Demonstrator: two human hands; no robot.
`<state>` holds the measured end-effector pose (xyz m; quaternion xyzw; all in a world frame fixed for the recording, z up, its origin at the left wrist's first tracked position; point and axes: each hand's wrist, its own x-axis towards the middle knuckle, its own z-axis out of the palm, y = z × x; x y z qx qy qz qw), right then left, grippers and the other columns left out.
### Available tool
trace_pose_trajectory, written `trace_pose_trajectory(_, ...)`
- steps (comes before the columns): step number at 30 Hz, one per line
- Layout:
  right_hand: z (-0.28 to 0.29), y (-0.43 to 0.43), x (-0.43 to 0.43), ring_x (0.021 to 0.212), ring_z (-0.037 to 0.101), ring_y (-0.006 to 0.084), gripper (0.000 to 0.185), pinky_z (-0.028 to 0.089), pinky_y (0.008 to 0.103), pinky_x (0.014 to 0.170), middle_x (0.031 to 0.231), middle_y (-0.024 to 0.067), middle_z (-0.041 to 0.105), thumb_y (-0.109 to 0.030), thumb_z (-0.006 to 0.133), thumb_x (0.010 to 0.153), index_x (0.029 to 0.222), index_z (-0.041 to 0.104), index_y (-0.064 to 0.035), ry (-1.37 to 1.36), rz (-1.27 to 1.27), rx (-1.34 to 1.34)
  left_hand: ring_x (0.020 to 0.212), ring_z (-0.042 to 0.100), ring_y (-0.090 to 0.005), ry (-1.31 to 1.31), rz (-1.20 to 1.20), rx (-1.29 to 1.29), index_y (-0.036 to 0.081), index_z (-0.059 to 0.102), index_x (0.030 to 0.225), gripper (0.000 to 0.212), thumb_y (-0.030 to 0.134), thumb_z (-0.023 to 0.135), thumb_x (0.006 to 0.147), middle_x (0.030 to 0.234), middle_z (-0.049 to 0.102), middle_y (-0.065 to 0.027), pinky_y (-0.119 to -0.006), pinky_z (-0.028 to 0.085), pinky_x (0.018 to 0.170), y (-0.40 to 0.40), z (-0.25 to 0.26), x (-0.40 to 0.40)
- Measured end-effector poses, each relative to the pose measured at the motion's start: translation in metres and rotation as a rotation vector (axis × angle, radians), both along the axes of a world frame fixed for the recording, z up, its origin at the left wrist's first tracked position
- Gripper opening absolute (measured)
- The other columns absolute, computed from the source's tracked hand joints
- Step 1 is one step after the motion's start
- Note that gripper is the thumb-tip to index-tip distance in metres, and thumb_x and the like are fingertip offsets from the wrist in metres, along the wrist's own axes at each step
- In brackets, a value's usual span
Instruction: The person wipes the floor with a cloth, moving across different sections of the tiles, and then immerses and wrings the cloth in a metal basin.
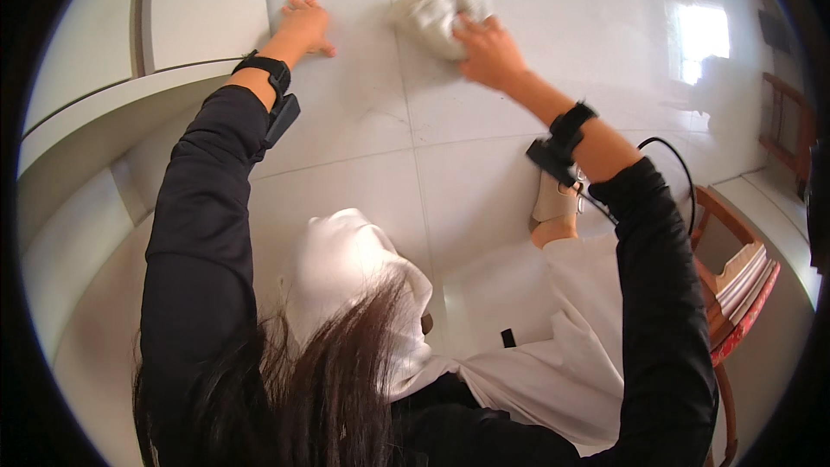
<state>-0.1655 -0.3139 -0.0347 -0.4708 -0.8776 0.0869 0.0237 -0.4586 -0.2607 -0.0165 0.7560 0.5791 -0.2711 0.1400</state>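
Observation:
My right hand (489, 52) presses on a crumpled whitish cloth (431, 23) that lies on the light tiled floor (350, 104). The cloth bunches up to the left of my fingers, and part of my fingertips sinks into its folds. To the left, my left hand (305, 26) rests on the floor beside the cabinet, with its thumb spread and nothing held. A gap of bare tile lies between my left hand and the cloth. Black straps with small devices sit on both my wrists.
A white cabinet (201, 6) with a raised base edge stands at the left. At the right are a wooden chair (726, 220) with a red patterned seat and a stack of papers or books (742, 279). A small black piece (508, 338) lies on the floor between my legs.

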Motion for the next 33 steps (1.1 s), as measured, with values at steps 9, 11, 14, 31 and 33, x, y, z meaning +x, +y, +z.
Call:
trace_pose_trajectory(9,0.045,-0.089,0.015,0.071,0.053,0.0159,0.023,0.045,0.032,0.067,0.077,0.0075,0.056,-0.012,0.05,0.071,0.088,0.057,0.0023,1.247,-1.027,-1.043,0.109,0.04,-0.0474,0.012,0.049,-0.008,-0.017,0.029,0.117,0.1,0.035,0.082,0.048,0.119,0.032,-0.0374,-0.044,0.04,0.089,0.002,-0.008,-0.005)
trace_pose_trajectory(11,0.036,-0.1,0.068,0.068,0.05,0.0134,0.013,0.044,0.0302,0.061,0.075,0.004,0.052,-0.009,0.051,0.069,0.079,0.055,-0.001,1.45,-1.158,-0.795,0.111,0.037,-0.0492,-0.026,0.063,-0.023,-0.015,0.028,0.118,0.101,0.033,0.082,0.048,0.122,0.03,-0.0377,-0.045,0.04,0.09,0.001,-0.001,-0.001)
trace_pose_trajectory(14,0.041,-0.099,0.141,0.069,0.05,0.0151,0.023,0.044,0.0298,0.057,0.077,0.0061,0.052,-0.008,0.052,0.066,0.088,0.052,0.0009,1.508,-1.345,-0.44,0.115,0.033,-0.0459,-0.057,0.05,0.065,-0.016,0.04,0.112,0.088,0.034,0.08,0.052,0.119,0.038,-0.0312,-0.046,0.035,0.092,-0.006,0.002,-0.005)
trace_pose_trajectory(31,-0.015,-0.115,-0.007,0.103,0.041,0.0382,0.055,0.041,0.0453,0.081,0.132,0.0166,0.03,-0.006,0.07,0.048,0.1,0.055,-0.0143,0.36,-0.513,-0.099,0.111,0.039,-0.0436,0.023,0.101,-0.014,-0.016,0.028,0.119,0.101,0.033,0.082,0.049,0.119,0.036,-0.0338,-0.043,0.038,0.092,0.008,-0.013,-0.006)
trace_pose_trajectory(33,0.005,-0.094,-0.018,0.093,0.051,0.0362,0.045,0.044,0.0416,0.08,0.114,0.0181,0.049,-0.011,0.067,0.056,0.099,0.058,-0.0124,0.548,-0.538,-0.332,0.109,0.041,-0.0419,-0.011,0.141,-0.008,-0.013,0.031,0.118,0.098,0.031,0.083,0.048,0.118,0.037,-0.0308,-0.042,0.039,0.09,0.007,-0.013,-0.005)
